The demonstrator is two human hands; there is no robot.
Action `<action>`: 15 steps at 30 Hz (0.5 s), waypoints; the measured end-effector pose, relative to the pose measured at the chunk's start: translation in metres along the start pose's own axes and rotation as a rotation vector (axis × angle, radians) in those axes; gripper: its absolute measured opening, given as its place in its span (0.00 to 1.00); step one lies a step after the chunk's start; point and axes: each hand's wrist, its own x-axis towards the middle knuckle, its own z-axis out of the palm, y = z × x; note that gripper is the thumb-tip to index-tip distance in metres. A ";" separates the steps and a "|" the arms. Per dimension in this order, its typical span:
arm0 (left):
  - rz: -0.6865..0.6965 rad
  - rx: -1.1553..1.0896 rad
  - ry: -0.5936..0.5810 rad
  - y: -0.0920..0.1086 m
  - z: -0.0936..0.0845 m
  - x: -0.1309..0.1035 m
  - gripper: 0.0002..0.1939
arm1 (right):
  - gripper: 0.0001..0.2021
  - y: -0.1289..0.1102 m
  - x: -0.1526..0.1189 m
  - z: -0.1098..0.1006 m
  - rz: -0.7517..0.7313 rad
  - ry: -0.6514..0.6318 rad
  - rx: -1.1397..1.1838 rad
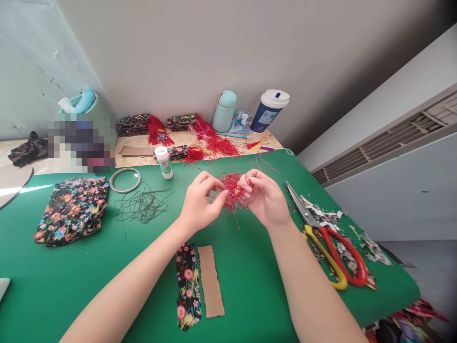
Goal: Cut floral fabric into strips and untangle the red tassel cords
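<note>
A tangle of thin red cords (233,190) lies on the green table cover between my two hands. My left hand (204,199) is at its left side, thumb and fingertips closed in a pinch at the cords. On the right, my right hand (263,197) has its fingers curled in at the tangle, with red cord at the fingertips. A small red spot shows by its thumb and forefinger; I cannot tell whether it is cord or a nail. Below the hands lie a floral fabric strip (188,286) and a brown card strip (211,281), side by side.
Scissors (317,228) lie at right among fabric scraps. Left are folded floral cloth (73,209), dark green cord (144,205), a tape roll (125,180) and a glue stick (163,163). Behind stand a flask (225,112), a paper cup (268,113) and red tassels (157,131).
</note>
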 end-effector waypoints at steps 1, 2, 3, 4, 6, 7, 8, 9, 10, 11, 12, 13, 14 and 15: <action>0.034 -0.011 0.003 0.003 -0.001 0.000 0.03 | 0.07 0.000 0.000 0.001 -0.004 0.001 -0.014; 0.055 -0.025 -0.003 0.005 -0.001 0.000 0.03 | 0.07 0.001 0.000 0.002 -0.006 0.001 -0.029; 0.067 -0.039 -0.015 0.006 0.000 0.000 0.03 | 0.07 0.001 0.000 0.002 -0.007 -0.002 -0.045; 0.068 -0.051 -0.025 0.008 0.001 -0.001 0.03 | 0.07 0.002 0.000 0.003 -0.007 -0.006 -0.062; 0.048 -0.069 -0.032 0.008 0.003 -0.002 0.02 | 0.07 0.003 0.000 0.004 -0.012 -0.015 -0.095; 0.032 -0.075 -0.029 0.008 0.004 -0.002 0.02 | 0.07 0.004 0.000 0.004 -0.016 -0.020 -0.109; 0.017 -0.077 -0.027 0.008 0.005 -0.003 0.02 | 0.06 0.004 0.000 0.005 -0.023 -0.023 -0.121; 0.004 -0.074 -0.028 0.008 0.006 -0.003 0.02 | 0.06 0.005 0.000 0.005 -0.029 -0.026 -0.131; -0.008 -0.068 -0.032 0.008 0.006 -0.002 0.03 | 0.06 0.006 0.000 0.005 -0.034 -0.028 -0.139; -0.022 -0.062 -0.040 0.008 0.006 -0.002 0.04 | 0.06 0.006 0.000 0.005 -0.036 -0.033 -0.149; -0.044 -0.062 -0.052 0.008 0.005 -0.001 0.05 | 0.07 0.006 0.000 0.005 -0.036 -0.038 -0.161; -0.073 -0.072 -0.071 0.009 0.004 -0.001 0.06 | 0.07 0.007 0.000 0.005 -0.040 -0.040 -0.175; -0.112 -0.095 -0.095 0.009 0.003 0.000 0.07 | 0.07 0.007 0.000 0.005 -0.046 -0.038 -0.190; -0.160 -0.134 -0.123 0.010 0.001 0.001 0.07 | 0.07 0.007 0.000 0.004 -0.054 -0.031 -0.203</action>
